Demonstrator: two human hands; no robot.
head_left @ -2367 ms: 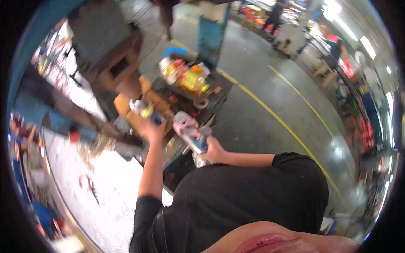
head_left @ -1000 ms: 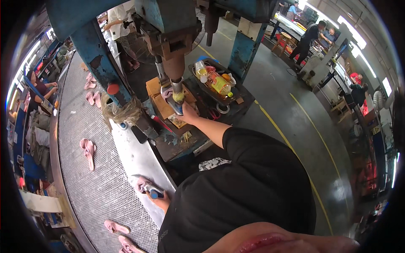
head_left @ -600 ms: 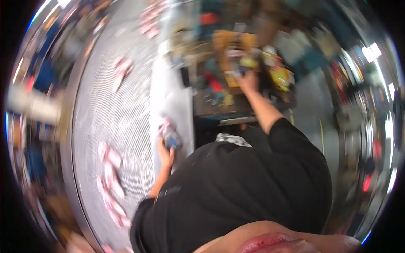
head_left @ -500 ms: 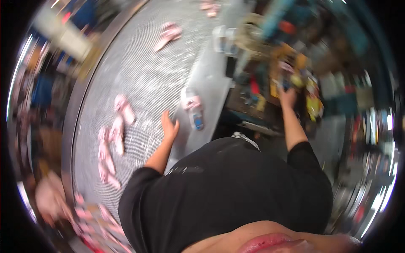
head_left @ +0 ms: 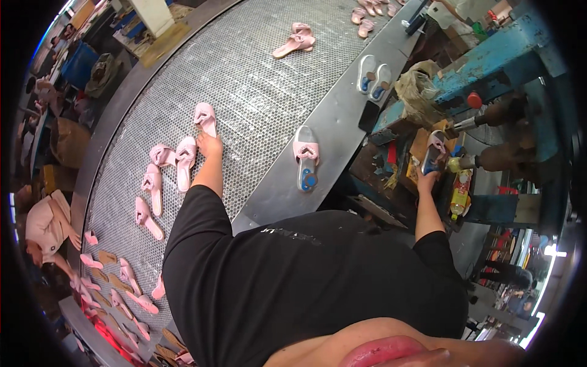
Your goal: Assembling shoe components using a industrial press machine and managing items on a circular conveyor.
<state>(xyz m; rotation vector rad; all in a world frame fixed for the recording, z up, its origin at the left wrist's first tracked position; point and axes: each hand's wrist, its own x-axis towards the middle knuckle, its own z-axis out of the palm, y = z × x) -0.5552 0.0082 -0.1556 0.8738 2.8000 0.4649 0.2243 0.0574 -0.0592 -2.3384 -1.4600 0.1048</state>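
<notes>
My left hand reaches over the mesh belt, its fingers closed on the heel end of a pink slipper. Several more pink slippers lie just left of it. At the right, my right hand grips a slipper on a clear form with a blue part at its heel, held in front of the machine. Between my hands, a pink-strapped slipper on a similar clear form rests on the metal ledge. Its blue heel part faces me.
Two bare clear forms and a black phone-like slab lie farther up the ledge. The blue machine frame carries a red knob. A yellow bottle is beside it. Another person bends over slippers at the left.
My left hand has moved left and away from the ledge onto the belt and closed on a slipper. My right hand still holds its slipper near the machine. The view has shifted and sharpened.
</notes>
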